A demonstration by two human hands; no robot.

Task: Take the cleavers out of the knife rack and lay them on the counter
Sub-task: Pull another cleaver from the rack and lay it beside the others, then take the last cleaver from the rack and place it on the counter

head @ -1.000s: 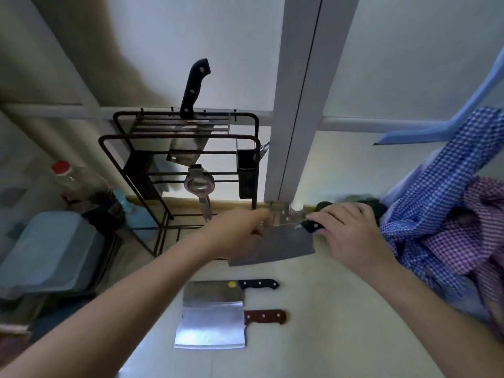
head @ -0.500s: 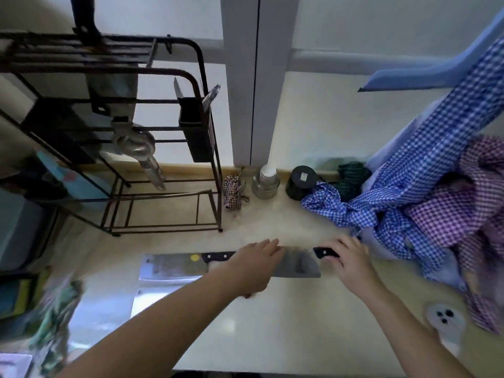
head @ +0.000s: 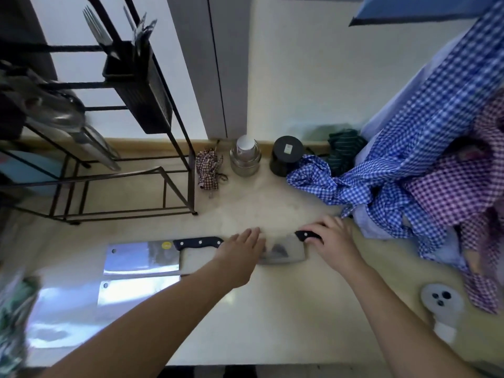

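While the third cleaver (head: 283, 251) settles flat on the tabletop (head: 272, 309), the right hand (head: 334, 241) has its grip clenched round the black handle, and the left hand (head: 241, 251) lies open, palm down, pressing on the blade with nothing grasped. This blade reaches leftward from the right grip, and its far end is hidden under the left palm.

Just beyond the left hand, further from the right grip, a black-handled cleaver (head: 144, 257) lies flat, its handle touching or nearly touching the left fingers. On the near side of that one, toward the person, a second bright blade (head: 136, 291) lies flat as well; its handle is covered by the left forearm.

So three cleavers appear to be on the tabletop, the last not yet let go. What remains, as I judge it, is to release the handle and lift both hands away.

The knife rack (head: 122, 148) stands behind and to the left of the grips, well apart. Only its lower frame, a cutlery holder and a hanging metal utensil show; its upper slots lie outside the view, so I cannot tell whether any cleaver is left in it.
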